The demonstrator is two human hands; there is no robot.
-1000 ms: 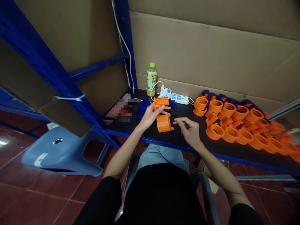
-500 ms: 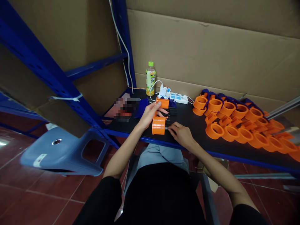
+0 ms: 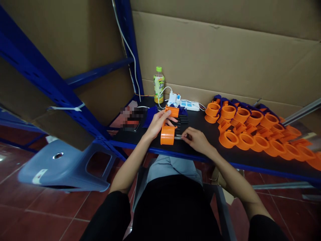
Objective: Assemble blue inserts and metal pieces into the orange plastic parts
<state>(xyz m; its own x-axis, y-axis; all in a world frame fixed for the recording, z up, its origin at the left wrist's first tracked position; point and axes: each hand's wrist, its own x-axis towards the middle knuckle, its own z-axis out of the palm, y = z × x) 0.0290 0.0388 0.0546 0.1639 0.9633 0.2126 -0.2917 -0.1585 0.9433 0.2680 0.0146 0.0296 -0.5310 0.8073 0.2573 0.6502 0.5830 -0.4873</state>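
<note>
My left hand [image 3: 157, 124] is closed on an orange plastic part [image 3: 167, 135] with a wide ring at its near end and a smaller piece at the top. It holds the part over the front of the dark shelf. To its right, the fingers of my right hand [image 3: 197, 139] pinch a thin greyish rod [image 3: 178, 137]. The rod's left end meets the ring's right side; whether it goes inside I cannot tell. Several black pieces [image 3: 184, 119] and dark blue pieces [image 3: 149, 117] lie on the shelf just beyond my hands.
Rows of orange ring parts [image 3: 245, 141] cover the shelf's right side. A green-capped bottle [image 3: 158, 87] and a white power strip [image 3: 190, 105] with cables stand against the cardboard wall. A blue rack post [image 3: 82, 110] rises at left, beside a blue plastic stool [image 3: 65, 164].
My right hand has drawn slightly away from the ring, and more of the thin rod shows between them. The whole view has shifted a little.
</note>
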